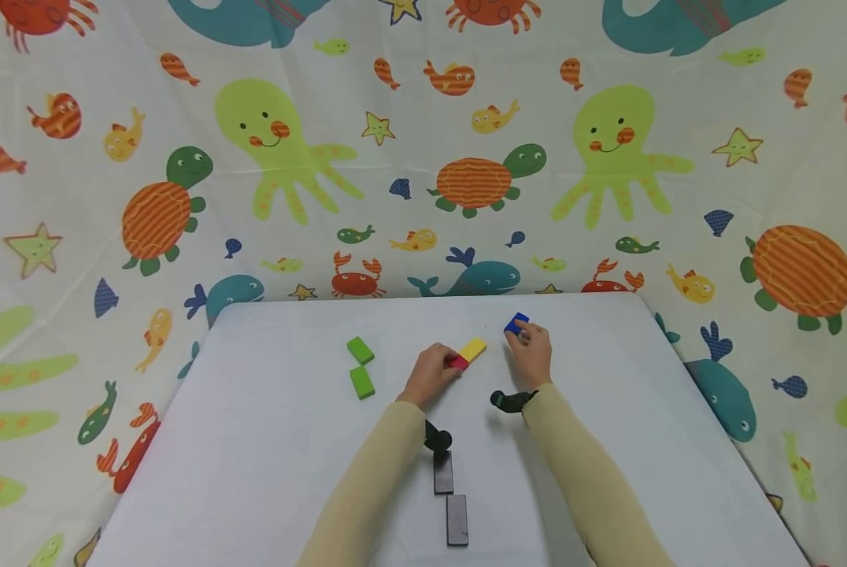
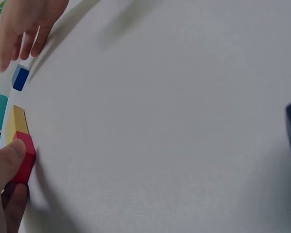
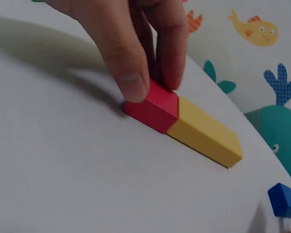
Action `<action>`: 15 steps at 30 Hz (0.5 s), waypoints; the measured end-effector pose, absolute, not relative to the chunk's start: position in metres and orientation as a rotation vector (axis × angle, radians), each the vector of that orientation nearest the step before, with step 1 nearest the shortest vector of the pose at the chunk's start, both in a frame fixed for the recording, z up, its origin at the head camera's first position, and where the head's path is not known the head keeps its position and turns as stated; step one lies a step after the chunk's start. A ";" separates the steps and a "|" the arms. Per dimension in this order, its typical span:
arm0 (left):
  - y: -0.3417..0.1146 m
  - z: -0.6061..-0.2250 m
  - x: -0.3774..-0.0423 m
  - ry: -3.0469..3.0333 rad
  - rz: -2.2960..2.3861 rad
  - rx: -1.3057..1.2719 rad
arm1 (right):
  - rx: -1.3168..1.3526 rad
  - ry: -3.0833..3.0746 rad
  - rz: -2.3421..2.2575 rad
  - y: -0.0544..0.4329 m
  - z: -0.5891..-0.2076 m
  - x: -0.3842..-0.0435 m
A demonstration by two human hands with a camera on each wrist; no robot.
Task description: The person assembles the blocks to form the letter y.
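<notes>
My left hand (image 1: 430, 374) pinches a red block (image 3: 153, 107) between thumb and fingers. The red block lies on the white table, its end against the end of a yellow block (image 3: 206, 133); the two form one line. In the left wrist view the thumb of that hand lies on the red block (image 2: 26, 155). Farther back and to the right, my right hand (image 1: 533, 354) is at a blue block (image 1: 516, 323). The left wrist view shows its fingers fairly straight, tips close by the blue block (image 2: 20, 77). Only bits of its fingertips enter the right wrist view.
Two green blocks (image 1: 361, 383) lie left of my left hand. Nearer to me, two dark grey blocks (image 1: 456, 520) lie lengthwise, one under the left wrist camera (image 1: 438, 437). The table (image 1: 268, 457) ends at the back against a cloth (image 1: 409, 118) printed with sea animals.
</notes>
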State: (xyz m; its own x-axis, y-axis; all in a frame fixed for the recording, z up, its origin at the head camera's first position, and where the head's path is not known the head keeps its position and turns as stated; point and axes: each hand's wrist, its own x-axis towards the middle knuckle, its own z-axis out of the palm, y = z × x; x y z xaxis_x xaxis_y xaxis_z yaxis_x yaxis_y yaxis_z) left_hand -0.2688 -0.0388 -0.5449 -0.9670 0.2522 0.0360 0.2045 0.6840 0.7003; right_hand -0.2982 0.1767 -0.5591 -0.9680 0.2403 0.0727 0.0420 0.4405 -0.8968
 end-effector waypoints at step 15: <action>-0.039 -0.546 -0.268 2.834 1.173 0.418 | -0.211 -2.668 1.530 0.199 -0.567 -0.318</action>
State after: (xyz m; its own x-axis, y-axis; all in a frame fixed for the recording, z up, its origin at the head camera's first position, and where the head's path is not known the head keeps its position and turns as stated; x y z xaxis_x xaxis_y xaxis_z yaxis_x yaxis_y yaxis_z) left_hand -0.2684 -0.0393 -0.5461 -0.9626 0.2643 0.0600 0.2294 0.6764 0.6999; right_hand -0.3181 0.1995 -0.5673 -0.9889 0.1475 -0.0174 0.0895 0.4984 -0.8623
